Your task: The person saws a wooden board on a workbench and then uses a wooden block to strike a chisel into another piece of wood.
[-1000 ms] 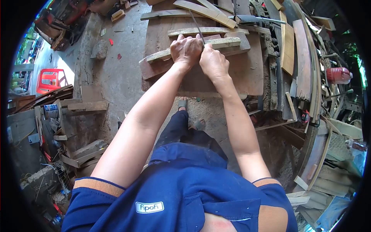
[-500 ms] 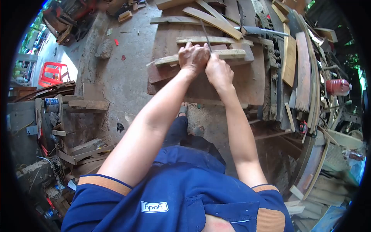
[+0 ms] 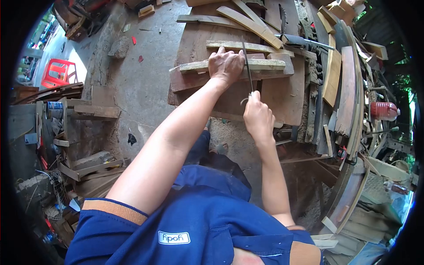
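Note:
My left hand (image 3: 226,66) presses down on a pale wood strip (image 3: 269,65), its fingers bent over the strip's far edge. The strip lies across a darker reddish board (image 3: 187,80) on the workbench (image 3: 287,99). In my right hand (image 3: 258,112), closed in a fist nearer my body, is the handle of a thin dark saw (image 3: 248,66). The saw's blade points away from me and crosses the strip just right of my left hand. Beyond it lies another pale strip (image 3: 265,48).
Loose planks (image 3: 249,25) cover the far end of the bench. Long boards (image 3: 332,77) and a bottle of red liquid (image 3: 384,111) stand on the right. Scrap wood (image 3: 99,110) and a paint can (image 3: 54,109) are at left, with a red chair (image 3: 58,73) farther off.
My right hand has drawn back toward my body with the saw, and more of the blade shows. My left hand stays on the strip. The view has shifted slightly.

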Motion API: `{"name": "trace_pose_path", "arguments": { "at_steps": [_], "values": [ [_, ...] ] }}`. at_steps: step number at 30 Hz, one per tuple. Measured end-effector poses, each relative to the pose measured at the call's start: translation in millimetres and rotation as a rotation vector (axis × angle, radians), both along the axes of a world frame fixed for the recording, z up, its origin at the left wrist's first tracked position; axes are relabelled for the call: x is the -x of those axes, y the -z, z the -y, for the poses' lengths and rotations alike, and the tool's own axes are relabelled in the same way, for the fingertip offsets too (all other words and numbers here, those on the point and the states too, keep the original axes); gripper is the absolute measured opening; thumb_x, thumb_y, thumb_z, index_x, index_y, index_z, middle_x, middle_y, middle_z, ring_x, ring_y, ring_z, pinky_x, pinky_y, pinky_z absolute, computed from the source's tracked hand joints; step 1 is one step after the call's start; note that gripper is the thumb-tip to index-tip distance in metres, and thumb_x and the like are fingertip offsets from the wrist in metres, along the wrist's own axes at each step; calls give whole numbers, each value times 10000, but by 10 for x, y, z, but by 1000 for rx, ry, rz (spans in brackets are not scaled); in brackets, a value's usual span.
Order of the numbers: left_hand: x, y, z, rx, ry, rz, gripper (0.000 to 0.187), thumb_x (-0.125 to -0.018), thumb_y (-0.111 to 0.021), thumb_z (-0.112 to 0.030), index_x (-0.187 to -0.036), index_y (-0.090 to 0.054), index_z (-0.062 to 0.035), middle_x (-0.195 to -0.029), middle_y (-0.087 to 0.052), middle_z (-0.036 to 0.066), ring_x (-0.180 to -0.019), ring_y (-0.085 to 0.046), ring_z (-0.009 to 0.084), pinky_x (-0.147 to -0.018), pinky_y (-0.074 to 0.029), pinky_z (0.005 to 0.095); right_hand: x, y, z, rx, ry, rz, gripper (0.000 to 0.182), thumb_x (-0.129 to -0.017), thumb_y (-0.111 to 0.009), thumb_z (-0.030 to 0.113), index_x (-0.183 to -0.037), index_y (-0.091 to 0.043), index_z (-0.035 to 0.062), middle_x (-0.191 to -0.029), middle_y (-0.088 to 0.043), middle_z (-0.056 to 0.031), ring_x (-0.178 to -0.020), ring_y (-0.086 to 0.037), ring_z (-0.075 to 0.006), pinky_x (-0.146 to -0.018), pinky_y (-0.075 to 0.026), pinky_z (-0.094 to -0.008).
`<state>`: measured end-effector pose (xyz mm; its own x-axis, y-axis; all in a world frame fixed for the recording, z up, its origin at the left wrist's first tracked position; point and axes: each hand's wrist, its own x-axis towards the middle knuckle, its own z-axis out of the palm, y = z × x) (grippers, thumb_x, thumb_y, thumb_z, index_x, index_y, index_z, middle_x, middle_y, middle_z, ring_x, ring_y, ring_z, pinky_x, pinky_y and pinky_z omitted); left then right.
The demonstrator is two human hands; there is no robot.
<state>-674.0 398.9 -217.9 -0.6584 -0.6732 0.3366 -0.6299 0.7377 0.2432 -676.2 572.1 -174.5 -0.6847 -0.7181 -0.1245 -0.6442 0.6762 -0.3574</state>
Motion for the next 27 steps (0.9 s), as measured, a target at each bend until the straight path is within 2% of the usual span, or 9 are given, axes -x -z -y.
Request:
{"name": "trace_pose_path", "arguments": {
  "at_steps": [5, 8, 12, 17, 24, 27],
  "values": [
    [7, -17, -11, -4, -2, -12, 508, -960, -453, -372, -627, -714, -92, -704, -708, 90, -811, -677, 268, -697, -530, 412, 354, 71, 595, 34, -18, -75, 218, -953, -401, 168, -1015, -538, 11, -833, -693, -256, -795, -696, -417, -697, -555, -536],
    [-11, -10, -29, -4, -8, 9, 513, -964, -444, -373, -629, -714, -93, -701, -707, 91, -827, -676, 261, -699, -530, 416, 306, 60, 494, 9, -5, -39, 227, -958, -396, 180, -1032, -542, 23, -841, -693, -259, -807, -696, -419, -709, -554, -541],
    [-22, -5, 21, 8, -12, -7, 511, -965, -445, -371, -629, -717, -98, -701, -708, 81, -826, -676, 258, -702, -533, 409, -17, -15, -19, -48, -8, -18, 235, -985, -393, 227, -1034, -533, 45, -787, -686, -255, -785, -687, -436, -691, -541, -558],
    [8, 0, -6, -18, -16, 13, 520, -964, -440, -377, -633, -724, -93, -711, -711, 91, -829, -683, 262, -712, -533, 399, 326, 128, 559, 31, 6, -58, 230, -976, -403, 215, -1028, -538, 36, -826, -690, -261, -809, -690, -430, -714, -549, -541],
    [-24, -38, -8, -19, 10, 20, 533, -974, -412, -383, -657, -730, -96, -725, -712, 102, -870, -676, 264, -741, -529, 408, -2, 35, 13, -4, 0, -9, 215, -988, -396, 224, -1036, -517, 53, -784, -683, -263, -778, -689, -435, -689, -547, -556],
    [6, -2, 1, -30, -3, 27, 538, -974, -408, -391, -648, -726, -105, -723, -713, 83, -860, -677, 264, -734, -531, 412, 266, 81, 450, 29, 7, -23, 220, -972, -398, 196, -1016, -536, 31, -862, -691, -269, -852, -689, -426, -741, -549, -539]
  ]
}}
